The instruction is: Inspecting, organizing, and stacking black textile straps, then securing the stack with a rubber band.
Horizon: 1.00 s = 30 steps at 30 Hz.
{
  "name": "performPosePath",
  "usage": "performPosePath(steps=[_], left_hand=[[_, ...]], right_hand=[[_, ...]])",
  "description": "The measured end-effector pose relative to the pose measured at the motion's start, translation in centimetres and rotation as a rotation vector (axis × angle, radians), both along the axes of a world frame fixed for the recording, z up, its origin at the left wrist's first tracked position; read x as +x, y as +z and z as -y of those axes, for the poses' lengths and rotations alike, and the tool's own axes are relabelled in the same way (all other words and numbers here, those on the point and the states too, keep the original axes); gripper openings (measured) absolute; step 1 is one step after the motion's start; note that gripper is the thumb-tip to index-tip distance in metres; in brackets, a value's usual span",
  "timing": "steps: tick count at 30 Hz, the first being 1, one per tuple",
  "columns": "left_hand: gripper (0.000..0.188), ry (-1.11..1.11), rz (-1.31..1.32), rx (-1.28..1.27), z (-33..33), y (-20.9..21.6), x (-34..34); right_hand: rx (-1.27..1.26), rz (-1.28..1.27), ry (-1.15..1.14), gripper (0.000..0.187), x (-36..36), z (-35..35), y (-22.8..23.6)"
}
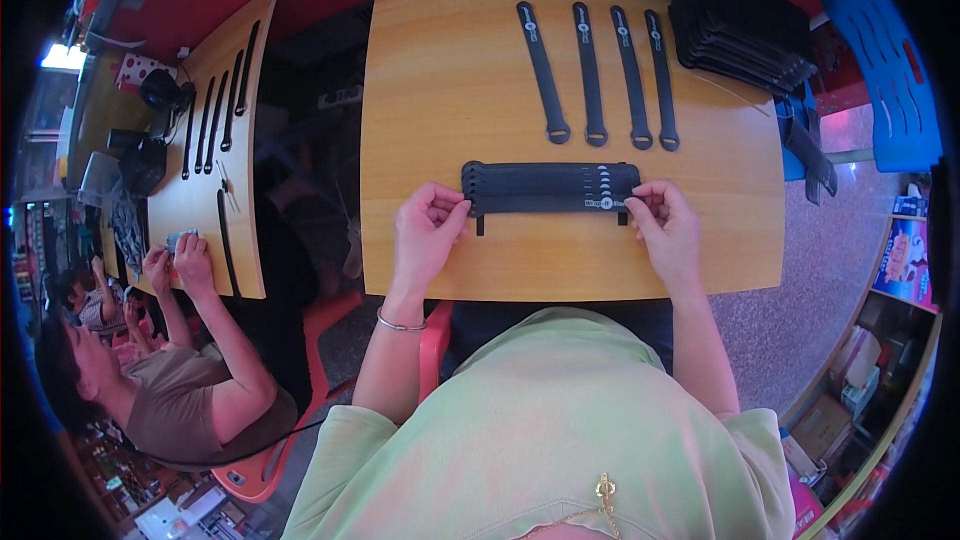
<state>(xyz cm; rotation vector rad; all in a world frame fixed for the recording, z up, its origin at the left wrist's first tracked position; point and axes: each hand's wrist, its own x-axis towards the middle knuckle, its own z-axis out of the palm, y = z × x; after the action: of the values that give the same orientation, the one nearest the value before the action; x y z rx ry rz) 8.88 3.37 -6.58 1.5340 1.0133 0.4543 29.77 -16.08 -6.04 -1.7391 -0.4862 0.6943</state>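
A fanned row of overlapping black straps [540,188] lies crosswise on the wooden table in front of me, with pale printing near its right end. My left hand [432,225] pinches the rounded left end between thumb and fingers. At the other end, my right hand [665,225] has thumb and forefinger closed on the lower right corner. Short dark tabs stick out below the row near both hands. Beyond it, several single black straps [592,75] lie lengthwise side by side, each with a slotted end toward me.
Thick stacks of black straps [745,30] stand at the table's [430,90] back right corner. More straps hang over its right edge. A blue plastic chair [885,65] is beyond. To the left, a co-worker [190,380] handles something small at another table [245,120] bearing straps.
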Motion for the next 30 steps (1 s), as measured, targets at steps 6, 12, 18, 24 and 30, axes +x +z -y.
performPosePath(steps=[6,12,18,24,30], left_hand=[[0.008,0.015,-0.019,0.001,0.1,0.0,0.1],[0.008,0.016,-0.021,0.009,0.1,-0.2,0.1],[0.008,0.03,-0.03,0.027,0.3,0.0,0.4],[0.009,0.033,-0.033,0.065,0.3,-0.5,0.3],[0.009,0.036,-0.039,0.081,0.3,-0.6,0.3]], right_hand=[[-0.004,0.008,-0.006,0.011,0.0,-0.1,-0.2],[-0.029,0.042,-0.03,0.013,-0.1,-0.2,-0.3],[-0.055,0.143,-0.037,0.016,-0.1,-0.1,-0.8],[-0.083,0.186,-0.04,0.016,-0.1,-0.2,-0.9],[-0.095,0.206,-0.046,0.016,-0.1,-0.3,-1.0]])
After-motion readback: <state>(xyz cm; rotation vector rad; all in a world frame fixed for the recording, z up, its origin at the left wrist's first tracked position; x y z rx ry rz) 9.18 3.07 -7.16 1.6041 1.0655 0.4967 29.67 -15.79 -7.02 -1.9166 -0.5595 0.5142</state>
